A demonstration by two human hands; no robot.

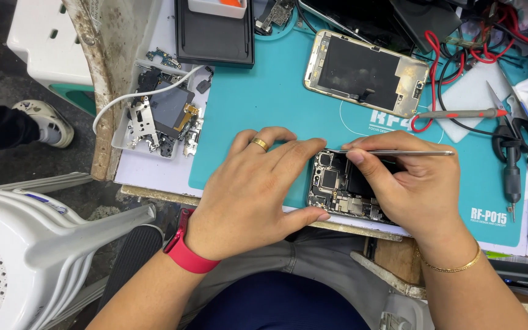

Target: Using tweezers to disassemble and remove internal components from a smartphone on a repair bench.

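Left hand lies flat, fingers spread, bracing the opened phone at its fingertips, while right hand pinches tweezers (tips over the phone's upper edge) on the mat.

Both forearms are bare, with no sleeves in view. The left hand wears a plain gold ring on one finger and a bright pink-red watch strap around the wrist. The right hand carries a thin gold chain bracelet at the wrist. Fingernails are short and unpainted. Below, grey trousers and a dark navy garment show at the lap.
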